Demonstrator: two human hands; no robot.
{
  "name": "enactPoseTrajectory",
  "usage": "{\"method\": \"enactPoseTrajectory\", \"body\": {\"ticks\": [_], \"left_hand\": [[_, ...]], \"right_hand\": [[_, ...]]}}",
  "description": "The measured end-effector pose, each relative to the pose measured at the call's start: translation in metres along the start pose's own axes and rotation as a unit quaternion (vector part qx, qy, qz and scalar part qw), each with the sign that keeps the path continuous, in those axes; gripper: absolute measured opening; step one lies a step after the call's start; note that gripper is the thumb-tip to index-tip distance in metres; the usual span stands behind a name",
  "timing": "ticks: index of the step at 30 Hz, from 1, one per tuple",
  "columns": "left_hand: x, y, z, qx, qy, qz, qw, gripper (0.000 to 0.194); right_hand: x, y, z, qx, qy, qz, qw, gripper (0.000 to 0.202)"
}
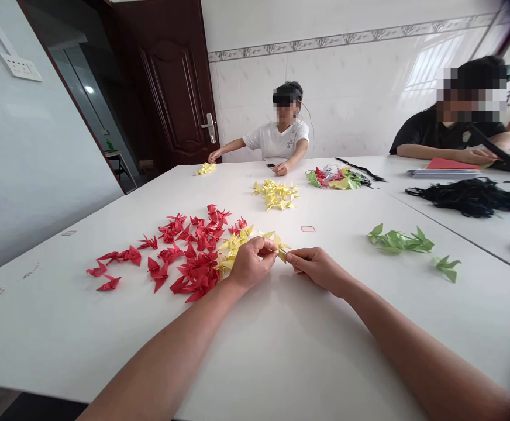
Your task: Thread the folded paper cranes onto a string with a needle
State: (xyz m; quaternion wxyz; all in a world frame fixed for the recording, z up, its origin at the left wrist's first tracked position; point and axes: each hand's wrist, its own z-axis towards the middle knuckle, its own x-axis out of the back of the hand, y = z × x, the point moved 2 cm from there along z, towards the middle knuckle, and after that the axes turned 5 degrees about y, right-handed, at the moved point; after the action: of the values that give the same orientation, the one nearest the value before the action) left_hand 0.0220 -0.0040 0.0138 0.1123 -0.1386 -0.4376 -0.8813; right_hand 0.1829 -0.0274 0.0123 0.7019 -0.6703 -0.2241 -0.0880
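Between my two hands, above the white table (276,356), is a yellow folded paper crane (281,248). My left hand (255,260) pinches its left side, and my right hand (319,269) pinches its lower right part with thumb and forefinger. Several yellow cranes (236,241) lie just left of my left hand, partly hidden by it. Beside them spreads a large loose group of red paper cranes (197,266). Green cranes (402,241) rest to the right of my right hand, with a single green one (448,268) nearer.
Across the table sits a person in a white shirt (276,140), near more yellow cranes (276,194). A mixed coloured pile (338,178), black cords (478,196) and a paper stack (443,171) lie further right, by a person in black (430,131).
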Motion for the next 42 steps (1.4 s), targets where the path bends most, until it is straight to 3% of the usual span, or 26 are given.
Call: {"method": "enactPoseTrajectory", "body": {"ticks": [14, 24, 31, 37, 42], "left_hand": [[0.001, 0.001, 0.0, 0.031, 0.0, 0.009, 0.999, 0.009], [0.003, 0.004, 0.0, 0.047, -0.004, -0.014, 0.999, 0.012], [0.001, 0.006, -0.002, 0.014, -0.024, -0.028, 0.999, 0.018], [0.0, 0.009, -0.003, -0.002, -0.072, -0.015, 0.997, 0.023], [-0.002, 0.009, -0.005, 0.001, -0.083, -0.02, 0.996, 0.022]], "right_hand": [[0.003, -0.002, -0.002, 0.018, -0.018, 0.035, 0.999, 0.039], [0.011, 0.004, 0.003, 0.084, 0.132, 0.115, 0.981, 0.045], [0.006, 0.003, 0.002, 0.089, 0.111, 0.108, 0.984, 0.051], [0.003, 0.005, 0.004, 0.09, 0.073, 0.106, 0.988, 0.04], [0.003, 0.004, 0.003, 0.08, 0.104, 0.069, 0.989, 0.037]]}}
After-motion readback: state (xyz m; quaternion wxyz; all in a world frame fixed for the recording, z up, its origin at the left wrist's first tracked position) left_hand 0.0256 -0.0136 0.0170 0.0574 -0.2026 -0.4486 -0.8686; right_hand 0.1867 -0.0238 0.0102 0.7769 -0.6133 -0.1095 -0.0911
